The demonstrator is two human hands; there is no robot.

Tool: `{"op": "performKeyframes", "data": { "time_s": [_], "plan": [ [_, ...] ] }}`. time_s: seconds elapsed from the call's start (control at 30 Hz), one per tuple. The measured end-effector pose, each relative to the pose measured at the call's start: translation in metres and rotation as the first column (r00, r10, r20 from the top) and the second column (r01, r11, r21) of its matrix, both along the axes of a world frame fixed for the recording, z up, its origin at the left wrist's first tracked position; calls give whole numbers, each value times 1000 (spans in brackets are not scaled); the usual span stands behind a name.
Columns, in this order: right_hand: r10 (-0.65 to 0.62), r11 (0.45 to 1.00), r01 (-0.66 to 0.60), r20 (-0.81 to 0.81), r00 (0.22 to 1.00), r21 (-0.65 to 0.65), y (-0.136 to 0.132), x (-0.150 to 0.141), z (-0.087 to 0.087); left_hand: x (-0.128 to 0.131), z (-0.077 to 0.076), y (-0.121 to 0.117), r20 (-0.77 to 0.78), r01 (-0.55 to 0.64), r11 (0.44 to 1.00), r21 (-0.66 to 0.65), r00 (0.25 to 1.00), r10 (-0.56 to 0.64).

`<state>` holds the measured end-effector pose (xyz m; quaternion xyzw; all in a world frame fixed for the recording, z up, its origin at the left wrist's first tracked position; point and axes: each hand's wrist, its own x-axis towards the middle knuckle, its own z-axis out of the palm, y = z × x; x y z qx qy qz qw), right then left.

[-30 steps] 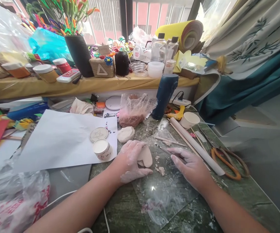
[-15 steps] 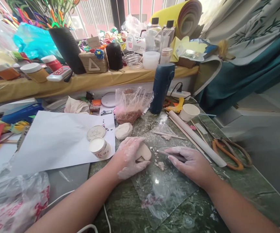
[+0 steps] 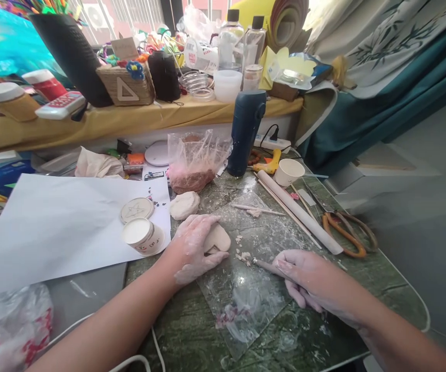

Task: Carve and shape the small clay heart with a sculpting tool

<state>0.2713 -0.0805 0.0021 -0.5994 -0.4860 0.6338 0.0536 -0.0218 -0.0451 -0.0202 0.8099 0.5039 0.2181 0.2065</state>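
Note:
My left hand (image 3: pixel 194 248), dusted with white, curls around a flat, pale slab of clay (image 3: pixel 218 238) on a clear plastic sheet (image 3: pixel 242 299). Its thumb and fingers press at the slab's edges, and part of the slab is hidden beneath the palm. In my right hand (image 3: pixel 304 276) is a slim grey modelling tool (image 3: pixel 271 267), its tip pointing left. That tip lies beside small clay crumbs (image 3: pixel 243 257), apart from the slab. A rounded lump of pale clay (image 3: pixel 185 205) rests just behind my left hand.
On white paper (image 3: pixel 72 222) at left stand a paper cup (image 3: pixel 142 236) and a star-marked disc (image 3: pixel 137 210). Behind are a bag of reddish clay (image 3: pixel 192 178) and a dark blue flask (image 3: pixel 244 134). To the right lie a white rolling pin (image 3: pixel 300 213), scissors (image 3: pixel 347 237) and a glue gun (image 3: pixel 269 163).
My right hand has turned and drawn back toward me, bringing the tool's tip to the lower crumbs. The left hand stays on the slab. The view has shifted to the right.

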Motion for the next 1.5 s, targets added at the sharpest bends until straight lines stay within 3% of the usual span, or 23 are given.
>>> {"op": "performKeyframes", "data": {
  "time_s": [0.1, 0.3, 0.43, 0.5, 0.57, 0.7, 0.8, 0.87, 1.07, 1.27, 1.5],
  "plan": [
    [54, 998, -59, 105, 993, 39, 6, -3, 4, -1, -1, -1, -3, -4, 1000, -2, 1000, 4],
    [44, 982, -89, 256, 966, 164, 0, 0, 11, -2, -3, -1, -7, 1, 1000, -6, 1000, -1],
    [15, 990, -33, 132, 991, 137, -6, 18, 6, -4, 0, -2, 13, 35, 999, 7, 999, -35],
    [-61, 994, 64, -37, 997, 93, -5, 27, 5, -6, 2, -2, 37, 93, 995, 23, 995, -94],
    [-136, 978, 146, -72, 988, 152, -2, 31, 4, -7, 4, -2, 60, 129, 991, 34, 990, -131],
    [-134, 898, 90, 74, 988, 431, 3, 18, 0, -5, 1, -3, 67, 61, 996, 62, 996, -65],
    [-171, 781, 101, 56, 984, 616, -2, -2, -10, -1, 0, -7, 27, -24, 997, 78, 999, 22],
    [-185, 719, 107, 41, 982, 686, -8, -11, -18, 0, 1, -9, -3, -50, 995, 83, 999, 50],
    [40, 605, -73, 62, 997, 793, -20, -22, -28, -6, 6, -7, 2, 65, 997, 52, 998, -65],
    [41, 649, -70, 57, 998, 758, -18, -26, -26, 0, 5, -9, -10, 13, 997, 79, 1000, -13],
    [-9, 653, 32, -34, 999, 757, -6, -32, -10, 3, 1, -11, -2, 7, 995, 98, 1000, -6]
  ]
}}
